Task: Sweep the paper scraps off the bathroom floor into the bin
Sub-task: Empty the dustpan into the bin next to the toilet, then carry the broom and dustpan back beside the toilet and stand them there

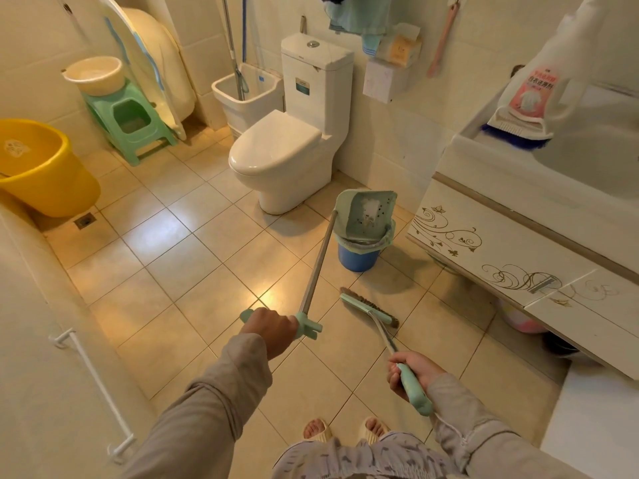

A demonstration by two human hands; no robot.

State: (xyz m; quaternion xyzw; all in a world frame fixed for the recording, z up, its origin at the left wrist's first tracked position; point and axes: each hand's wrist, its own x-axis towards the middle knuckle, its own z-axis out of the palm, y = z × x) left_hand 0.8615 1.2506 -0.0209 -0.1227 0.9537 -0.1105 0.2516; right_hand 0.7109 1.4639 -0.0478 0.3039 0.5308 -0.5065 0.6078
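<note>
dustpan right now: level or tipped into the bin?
Tipped. The dustpan stands steeply on end, its lower edge at the mouth of the blue bin; a pale clump of scraps clings to its inner face.

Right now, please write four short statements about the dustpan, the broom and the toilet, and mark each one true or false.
1. The left hand grips the handle of the dustpan. True.
2. The dustpan lies flat on the floor. False: it is tipped up over the bin.
3. The right hand holds the broom by its handle. True.
4. The toilet lid stands open. False: the toilet lid is down.
</note>
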